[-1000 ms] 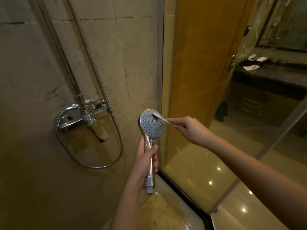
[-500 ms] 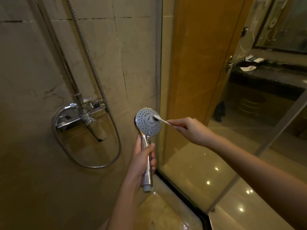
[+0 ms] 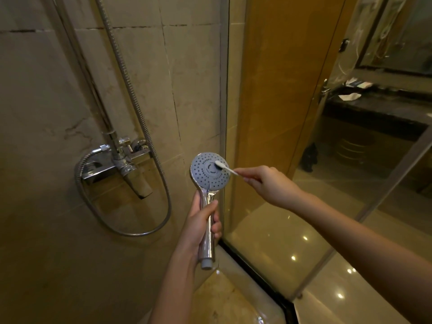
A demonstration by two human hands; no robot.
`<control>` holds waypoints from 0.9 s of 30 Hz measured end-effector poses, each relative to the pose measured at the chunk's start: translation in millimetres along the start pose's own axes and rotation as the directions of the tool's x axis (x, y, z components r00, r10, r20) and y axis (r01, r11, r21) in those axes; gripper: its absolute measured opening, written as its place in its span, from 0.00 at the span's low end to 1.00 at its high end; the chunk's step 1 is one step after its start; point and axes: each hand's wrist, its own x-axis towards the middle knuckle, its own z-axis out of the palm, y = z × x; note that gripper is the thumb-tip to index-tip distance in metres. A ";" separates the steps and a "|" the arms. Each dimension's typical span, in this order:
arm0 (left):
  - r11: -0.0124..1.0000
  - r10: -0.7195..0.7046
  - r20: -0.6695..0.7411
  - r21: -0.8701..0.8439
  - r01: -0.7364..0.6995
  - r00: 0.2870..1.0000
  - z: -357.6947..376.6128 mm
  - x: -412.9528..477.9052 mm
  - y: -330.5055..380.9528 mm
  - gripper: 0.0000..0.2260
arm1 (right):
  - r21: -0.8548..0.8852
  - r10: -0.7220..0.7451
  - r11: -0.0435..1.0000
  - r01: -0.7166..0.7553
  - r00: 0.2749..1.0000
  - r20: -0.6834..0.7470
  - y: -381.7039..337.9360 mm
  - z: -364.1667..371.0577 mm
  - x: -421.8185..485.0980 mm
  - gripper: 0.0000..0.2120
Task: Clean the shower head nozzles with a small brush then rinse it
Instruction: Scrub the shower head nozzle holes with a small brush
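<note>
While my left hand point(image 3: 202, 228) wraps the chrome stem of the round grey-faced shower head point(image 3: 209, 171) at centre frame and my right hand point(image 3: 268, 183) pinches the small white brush point(image 3: 225, 168) against its face, I judge it light, rigid, slippery, and best held mid-stem.

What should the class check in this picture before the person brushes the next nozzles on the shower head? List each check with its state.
1. Left hand grips the shower head by its handle: ok.
2. Nozzle face turned toward the person: ok.
3. Right hand pinches the brush: ok.
4. Brush tip touches the face, near its centre: ok.
5. Nozzles clean: cannot tell.
6. Hose joined to the handle for rinsing: not ok, the handle's lower end shows bare.
</note>
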 end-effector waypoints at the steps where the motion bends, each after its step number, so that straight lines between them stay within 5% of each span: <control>1: 1.000 0.003 -0.005 0.000 -0.003 1.000 0.2 -0.4 0.2 0.18 | -0.001 -0.020 1.000 0.020 0.999 0.026 -2.6 3.0 -2.9 0.17; 15: 0.997 -0.026 0.016 -0.068 0.027 1.000 -1.7 -2.8 -0.4 0.18 | -0.005 0.010 1.000 -0.010 0.999 -0.032 4.7 1.0 2.1 0.17; 20: 0.985 -0.048 0.015 -0.164 0.050 0.999 -4.5 -3.0 0.4 0.16 | -0.077 -0.066 0.994 0.072 0.994 0.086 -3.6 8.6 -13.8 0.16; 24: 0.983 -0.045 0.016 -0.177 0.047 0.999 -4.5 -2.3 0.4 0.17 | -0.037 0.024 0.999 -0.025 0.999 -0.021 13.7 5.7 -4.5 0.16; 27: 0.977 -0.047 0.013 -0.207 0.049 0.999 -7.3 -3.2 0.8 0.18 | -0.049 -0.033 0.998 0.037 0.996 0.080 1.7 9.8 -17.3 0.17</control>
